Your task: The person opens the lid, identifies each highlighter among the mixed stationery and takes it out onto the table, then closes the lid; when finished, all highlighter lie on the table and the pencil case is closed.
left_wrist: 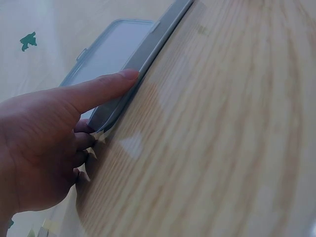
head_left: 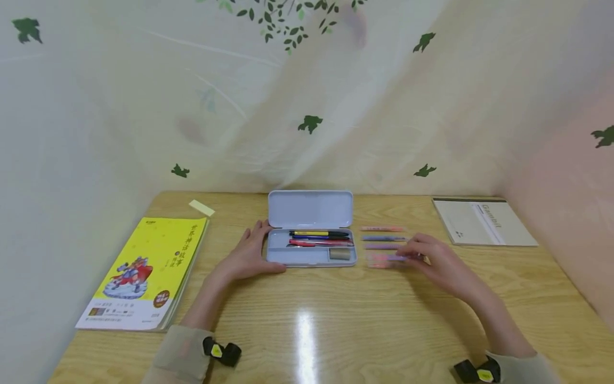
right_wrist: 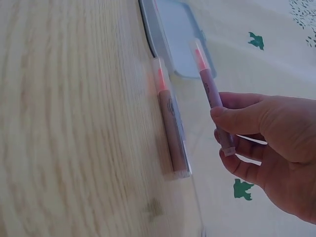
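Note:
A light blue pencil case (head_left: 310, 209) stands with its lid up in the middle of the table. My left hand (head_left: 245, 257) grips its left end, thumb along the front edge and fingers round the side, as the left wrist view also shows. Inside lie a yellow-and-black pen (head_left: 312, 233), red pens (head_left: 312, 243) and a small grey block (head_left: 339, 254). Between thumb and fingers my right hand (head_left: 438, 264) pinches a purple highlighter (right_wrist: 211, 90) with a pink tip, raised above the table. Just below it lies another highlighter (right_wrist: 173, 129) with a pink tip.
Right of the case, orange (head_left: 382, 229), blue (head_left: 382, 238) and purple highlighters (head_left: 381, 246) lie in a row. A yellow book (head_left: 163, 245) is at the left, with a pale strip (head_left: 202, 207) behind it. At the back right rests a grey notebook (head_left: 460, 221). A curtain (head_left: 240, 133) hangs behind.

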A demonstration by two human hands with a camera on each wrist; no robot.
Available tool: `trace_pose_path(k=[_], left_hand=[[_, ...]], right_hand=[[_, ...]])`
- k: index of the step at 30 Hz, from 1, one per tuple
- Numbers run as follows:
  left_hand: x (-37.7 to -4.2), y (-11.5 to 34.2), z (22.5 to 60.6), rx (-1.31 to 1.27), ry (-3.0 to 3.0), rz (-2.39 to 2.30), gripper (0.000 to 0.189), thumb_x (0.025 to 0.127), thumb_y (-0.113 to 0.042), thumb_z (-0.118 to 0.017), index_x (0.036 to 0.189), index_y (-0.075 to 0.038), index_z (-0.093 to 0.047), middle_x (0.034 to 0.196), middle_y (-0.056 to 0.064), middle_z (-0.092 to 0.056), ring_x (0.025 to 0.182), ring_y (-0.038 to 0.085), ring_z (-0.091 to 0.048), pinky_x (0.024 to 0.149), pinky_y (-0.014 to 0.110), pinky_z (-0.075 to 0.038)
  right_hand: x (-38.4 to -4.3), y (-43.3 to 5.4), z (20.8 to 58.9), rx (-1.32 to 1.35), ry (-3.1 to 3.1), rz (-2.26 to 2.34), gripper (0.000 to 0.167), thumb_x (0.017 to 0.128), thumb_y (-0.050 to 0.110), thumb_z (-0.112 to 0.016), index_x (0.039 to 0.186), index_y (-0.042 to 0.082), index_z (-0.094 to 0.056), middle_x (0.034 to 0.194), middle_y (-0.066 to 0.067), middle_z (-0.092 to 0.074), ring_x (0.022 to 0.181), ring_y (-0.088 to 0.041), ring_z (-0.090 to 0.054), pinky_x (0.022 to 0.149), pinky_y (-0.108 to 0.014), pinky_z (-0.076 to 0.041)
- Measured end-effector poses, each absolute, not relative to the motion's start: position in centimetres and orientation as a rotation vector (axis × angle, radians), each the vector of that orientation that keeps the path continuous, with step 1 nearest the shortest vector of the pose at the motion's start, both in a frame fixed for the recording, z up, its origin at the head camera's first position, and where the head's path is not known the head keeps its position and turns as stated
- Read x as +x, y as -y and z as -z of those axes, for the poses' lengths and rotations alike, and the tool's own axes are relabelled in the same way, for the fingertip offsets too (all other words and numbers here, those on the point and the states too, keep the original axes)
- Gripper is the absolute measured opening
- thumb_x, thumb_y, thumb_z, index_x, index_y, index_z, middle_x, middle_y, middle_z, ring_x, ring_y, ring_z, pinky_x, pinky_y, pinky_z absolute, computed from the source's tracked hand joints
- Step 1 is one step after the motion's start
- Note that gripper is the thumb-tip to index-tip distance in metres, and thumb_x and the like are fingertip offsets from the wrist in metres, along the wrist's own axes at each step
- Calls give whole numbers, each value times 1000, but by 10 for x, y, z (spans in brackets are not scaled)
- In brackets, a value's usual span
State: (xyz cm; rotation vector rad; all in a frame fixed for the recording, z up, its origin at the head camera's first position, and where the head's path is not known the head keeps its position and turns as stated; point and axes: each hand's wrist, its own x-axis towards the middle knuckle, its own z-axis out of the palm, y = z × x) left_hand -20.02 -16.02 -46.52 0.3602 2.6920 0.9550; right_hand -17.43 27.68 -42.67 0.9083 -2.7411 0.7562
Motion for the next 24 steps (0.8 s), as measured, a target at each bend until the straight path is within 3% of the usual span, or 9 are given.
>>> trace_pose_path(k=[24], left_hand=[[-200, 160, 465, 379, -2691, -958, 110, 78, -49, -86, 160, -6, -28, 173, 21, -15, 162, 42, -7, 132, 59, -2]], right_hand=[[-175, -281, 434, 949, 2938, -627, 25, 85, -1, -78, 97, 21, -78, 90, 13, -64, 82, -1, -55, 71, -22, -50]])
